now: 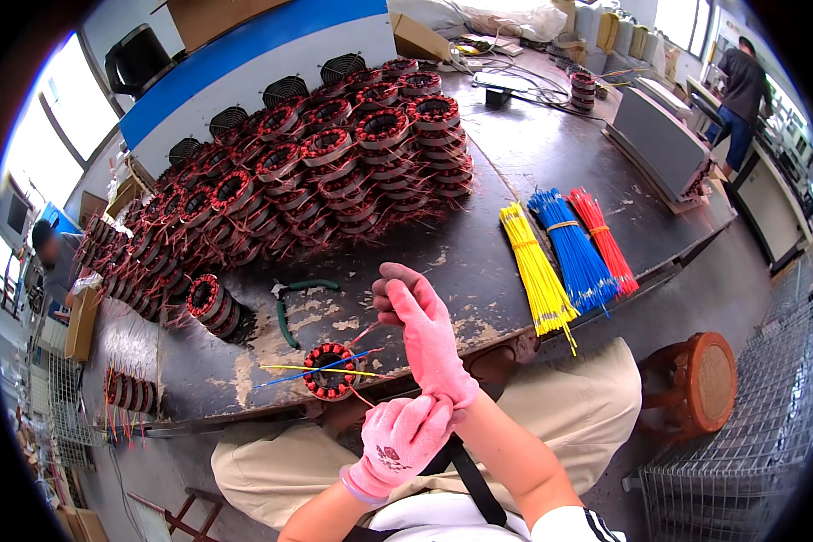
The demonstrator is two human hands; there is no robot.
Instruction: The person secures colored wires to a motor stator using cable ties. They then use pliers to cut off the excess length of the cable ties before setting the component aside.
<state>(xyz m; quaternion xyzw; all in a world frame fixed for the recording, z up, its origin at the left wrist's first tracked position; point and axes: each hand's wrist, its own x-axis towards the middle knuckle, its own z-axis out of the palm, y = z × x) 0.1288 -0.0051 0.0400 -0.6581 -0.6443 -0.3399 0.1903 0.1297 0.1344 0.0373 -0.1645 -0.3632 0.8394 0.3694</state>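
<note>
Both my hands wear pink gloves and meet just in front of the table edge. My left hand [401, 443] is closed, its fingers pinching the glove cuff at my right wrist. Raised above it, my right hand [422, 334] has loosely bent fingers apart from the thumb and nothing visible in them. Just left of the right hand, a motor stator [311, 383] with red windings lies at the table edge. A yellow wire [357, 372] and a blue wire [285, 379] lie across it. Thin reddish leads stick out from it toward my hands.
Green-handled pliers [283, 312] lie behind the stator. Many stacked stators [325, 149] fill the back left. Bundles of yellow wires [537, 266], blue wires [574, 248] and red wires [602, 237] lie right. A round stool [709, 384] stands right. Two people work farther off.
</note>
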